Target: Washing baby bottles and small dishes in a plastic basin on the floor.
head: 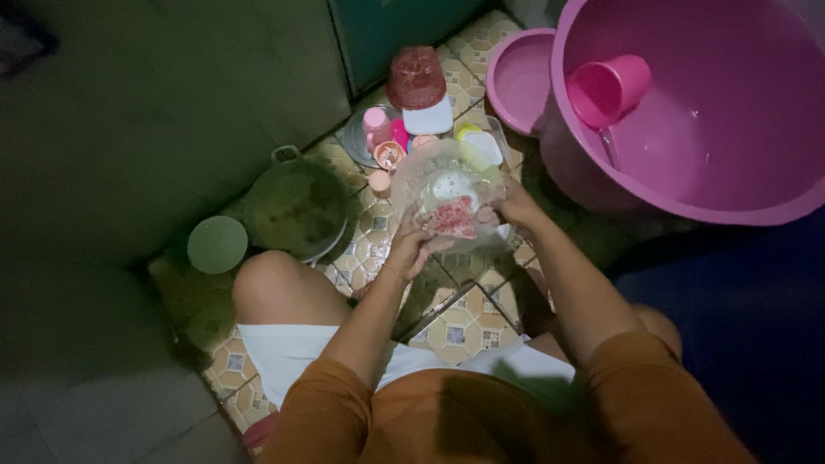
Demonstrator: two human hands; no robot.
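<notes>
Two pink basins fill the upper right corner of the tiled floor (464, 331): a large pink tub (730, 137) holding water with a pink dipper cup (606, 88) floating in it, and just behind its left side a smaller pink basin (520, 79). Left of centre sits a dark wok (296, 208) with a handle, and a round pale green lid (217, 244) lies beside it near the person's bare knee. Between them, at the middle of the floor, the person holds a clear glass bowl (425, 176) tilted up. The left hand (411, 249) is closed on a pink scrubbing sponge (455, 216) pressed inside the bowl; the right hand (514, 208) grips the bowl's right rim. Behind the bowl, pink cups (378, 129) cluster on a metal plate, with a red mesh cover (416, 77) near the back wall.
</notes>
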